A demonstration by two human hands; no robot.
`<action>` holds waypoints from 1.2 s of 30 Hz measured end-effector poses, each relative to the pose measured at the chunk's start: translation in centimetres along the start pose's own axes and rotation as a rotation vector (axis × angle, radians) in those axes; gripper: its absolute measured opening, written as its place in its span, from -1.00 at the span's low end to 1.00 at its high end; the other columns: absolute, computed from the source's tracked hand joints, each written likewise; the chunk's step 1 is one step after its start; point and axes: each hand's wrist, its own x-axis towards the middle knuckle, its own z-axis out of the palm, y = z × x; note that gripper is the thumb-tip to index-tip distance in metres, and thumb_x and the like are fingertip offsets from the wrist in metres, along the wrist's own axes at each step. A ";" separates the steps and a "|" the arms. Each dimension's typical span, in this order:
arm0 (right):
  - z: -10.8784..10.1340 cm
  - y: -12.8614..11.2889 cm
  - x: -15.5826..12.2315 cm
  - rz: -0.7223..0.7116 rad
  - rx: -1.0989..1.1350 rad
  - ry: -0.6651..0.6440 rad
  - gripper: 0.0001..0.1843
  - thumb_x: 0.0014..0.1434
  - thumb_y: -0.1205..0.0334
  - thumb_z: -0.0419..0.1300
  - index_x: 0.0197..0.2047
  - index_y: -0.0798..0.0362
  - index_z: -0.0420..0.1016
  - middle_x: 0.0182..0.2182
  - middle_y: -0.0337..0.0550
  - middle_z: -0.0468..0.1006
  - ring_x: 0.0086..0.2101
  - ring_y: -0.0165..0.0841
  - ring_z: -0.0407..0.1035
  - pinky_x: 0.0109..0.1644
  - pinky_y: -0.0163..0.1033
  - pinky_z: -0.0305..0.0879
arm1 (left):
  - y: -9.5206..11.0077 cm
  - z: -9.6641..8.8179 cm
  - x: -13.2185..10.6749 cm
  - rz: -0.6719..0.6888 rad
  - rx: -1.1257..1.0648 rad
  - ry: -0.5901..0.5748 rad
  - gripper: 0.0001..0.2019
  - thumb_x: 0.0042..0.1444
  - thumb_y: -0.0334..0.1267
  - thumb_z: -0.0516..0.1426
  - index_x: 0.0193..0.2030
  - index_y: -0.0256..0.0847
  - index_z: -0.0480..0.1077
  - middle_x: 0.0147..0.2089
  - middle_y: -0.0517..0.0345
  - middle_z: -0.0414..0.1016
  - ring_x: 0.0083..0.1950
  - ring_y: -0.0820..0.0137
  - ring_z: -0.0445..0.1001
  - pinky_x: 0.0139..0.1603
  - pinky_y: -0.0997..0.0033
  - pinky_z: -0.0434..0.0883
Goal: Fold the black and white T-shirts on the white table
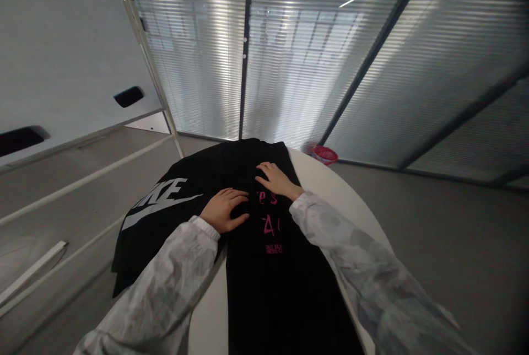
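Note:
A black garment with pink lettering [285, 294] lies lengthwise over the round white table, narrow and apparently folded. Beside it on the left, black cloth with a white NIKE print [165, 203] hangs over the table's edge; whether the two are one piece I cannot tell. My left hand [224, 210] rests flat on the black cloth between the two prints, fingers spread. On the pink-lettered part lies my right hand [276, 179], fingers stretched out and covering some of the letters. Neither hand grasps anything.
The round white table [347, 189] shows its rim on the right. A pink basket [324, 155] stands on the floor by the glass wall with blinds [289, 68]. At left is a whiteboard [66, 41] on a metal frame, with a white bar [33, 272] low down.

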 end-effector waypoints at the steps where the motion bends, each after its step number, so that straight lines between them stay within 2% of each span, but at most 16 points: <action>1: 0.5 -0.4 -0.3 -0.005 0.015 -0.012 -0.34 0.52 -0.07 0.07 0.53 0.08 0.28 0.47 0.16 0.30 0.43 0.01 0.19 0.53 0.21 0.12 | 0.1 0.1 0.0 0.003 0.009 0.000 -0.51 0.31 0.02 0.27 0.29 -0.14 0.49 0.42 -0.10 0.49 0.41 0.04 0.48 0.54 -0.16 0.23; 4: 1.0 -1.1 -1.6 -0.003 0.102 -0.090 -0.24 0.57 -0.14 -0.07 0.65 0.07 0.01 0.60 0.09 0.03 0.56 -0.04 -0.07 0.62 0.22 -0.10 | 1.0 0.5 -0.1 0.069 0.031 -0.063 -0.31 0.24 0.16 0.31 0.39 -0.20 0.44 0.50 -0.21 0.39 0.49 -0.06 0.38 0.60 -0.26 0.10; 8: -0.5 -0.8 -5.0 0.019 0.188 -0.121 -0.25 0.59 -0.24 -0.16 0.67 -0.10 -0.03 0.62 -0.06 -0.01 0.58 -0.13 -0.13 0.64 0.19 -0.13 | 3.2 1.6 -0.8 0.174 0.017 -0.193 -0.07 0.20 0.32 0.29 0.55 -0.21 0.28 0.60 -0.25 0.22 0.59 -0.14 0.21 0.63 -0.32 -0.05; 12: -2.4 -1.3 -10.9 -0.001 0.091 -0.135 -0.20 0.57 -0.27 -0.10 0.69 -0.13 -0.13 0.63 -0.08 -0.07 0.58 -0.12 -0.18 0.64 0.25 -0.18 | 5.6 2.5 -2.5 0.206 -0.019 -0.259 0.17 0.16 0.49 0.23 0.68 -0.23 0.00 0.66 -0.30 0.01 0.66 -0.20 0.04 0.64 -0.32 -0.08; 16: -4.1 -3.5 -17.2 0.036 0.044 -0.105 -0.20 0.58 -0.18 -0.06 0.70 -0.13 -0.24 0.63 -0.07 -0.08 0.58 -0.13 -0.15 0.62 0.24 -0.06 | 7.2 2.2 -4.8 0.234 -0.084 -0.304 0.19 0.18 0.47 0.22 0.71 -0.22 -0.11 0.69 -0.29 -0.08 0.67 -0.20 0.00 0.63 -0.27 -0.01; 20: -5.4 -6.7 -22.1 -0.004 -0.019 -0.140 -0.11 0.50 -0.19 0.11 0.69 -0.12 -0.15 0.62 -0.03 -0.02 0.57 -0.02 -0.11 0.61 0.31 -0.07 | 8.5 1.1 -6.5 0.271 -0.146 -0.348 0.19 0.15 0.41 0.28 0.71 -0.18 -0.10 0.68 -0.26 -0.03 0.65 -0.19 0.07 0.62 -0.23 0.04; 22: -6.1 -8.4 -23.2 -0.043 0.002 -0.161 -0.10 0.46 -0.17 0.19 0.68 -0.10 -0.06 0.61 0.00 0.04 0.55 0.00 -0.04 0.60 0.33 -0.08 | 8.9 0.8 -6.9 0.292 -0.163 -0.348 0.14 0.12 0.38 0.32 0.67 -0.16 0.02 0.65 -0.25 0.09 0.61 -0.18 0.17 0.61 -0.25 0.07; 24: -6.8 -10.1 -23.5 -0.082 0.061 -0.166 -0.19 0.43 -0.12 0.25 0.61 -0.10 0.13 0.55 0.01 0.21 0.49 -0.02 0.13 0.60 0.32 -0.07 | 9.1 0.7 -6.9 0.285 -0.170 -0.306 -0.04 0.14 0.29 0.34 0.56 -0.13 0.23 0.56 -0.22 0.29 0.52 -0.13 0.32 0.55 -0.22 0.18; 26: -7.3 -11.8 -23.0 -0.081 0.135 -0.143 -0.42 0.43 -0.04 0.27 0.43 -0.10 0.41 0.39 -0.02 0.44 0.35 -0.08 0.32 0.55 0.26 0.07 | 9.1 0.8 -6.8 0.243 -0.159 -0.232 -0.32 0.19 0.16 0.34 0.36 -0.11 0.43 0.41 -0.17 0.47 0.37 -0.04 0.49 0.43 -0.11 0.35; 28: -7.1 -13.6 -22.4 -0.053 0.203 -0.111 -0.64 0.42 0.00 0.31 0.20 -0.09 0.58 0.16 -0.06 0.59 0.18 -0.13 0.44 0.40 0.15 0.28 | 9.1 1.0 -6.8 0.195 -0.137 -0.153 -0.56 0.27 0.05 0.31 0.18 -0.11 0.50 0.26 -0.12 0.58 0.21 0.07 0.59 0.27 0.00 0.45; 29: -6.7 -14.5 -22.2 -0.035 0.229 -0.101 -0.70 0.39 -0.01 0.35 0.10 -0.08 0.61 0.07 -0.08 0.61 0.10 -0.14 0.46 0.30 0.10 0.35 | 9.0 1.1 -7.0 0.176 -0.127 -0.115 -0.63 0.29 0.01 0.29 0.13 -0.11 0.51 0.21 -0.10 0.59 0.15 0.10 0.60 0.21 0.04 0.47; 31: -5.6 -16.0 -22.0 0.001 0.263 -0.085 -0.67 0.30 -0.06 0.44 -0.01 -0.05 0.61 -0.04 -0.10 0.61 0.00 -0.15 0.45 0.16 0.04 0.39 | 9.1 1.1 -7.4 0.142 -0.117 -0.049 -0.69 0.33 -0.05 0.26 0.10 -0.13 0.50 0.16 -0.09 0.60 0.09 0.14 0.61 0.13 0.08 0.48; 33: -4.3 -17.2 -22.0 0.047 0.281 -0.059 -0.65 0.24 -0.06 0.50 -0.09 -0.03 0.59 -0.09 -0.12 0.59 -0.04 -0.15 0.43 0.10 0.01 0.38 | 9.3 0.9 -7.9 0.110 -0.122 -0.006 -0.73 0.36 -0.09 0.23 0.10 -0.14 0.49 0.14 -0.08 0.61 0.07 0.17 0.61 0.11 0.10 0.49; 36: -3.1 -17.9 -22.1 0.077 0.323 -0.024 -0.81 0.28 0.10 0.48 -0.17 -0.05 0.59 -0.14 -0.17 0.57 -0.05 -0.18 0.43 0.10 -0.02 0.35 | 9.7 0.4 -8.6 0.086 -0.132 0.003 -0.78 0.38 -0.12 0.20 0.07 -0.13 0.50 0.09 -0.08 0.62 0.03 0.18 0.61 0.10 0.09 0.49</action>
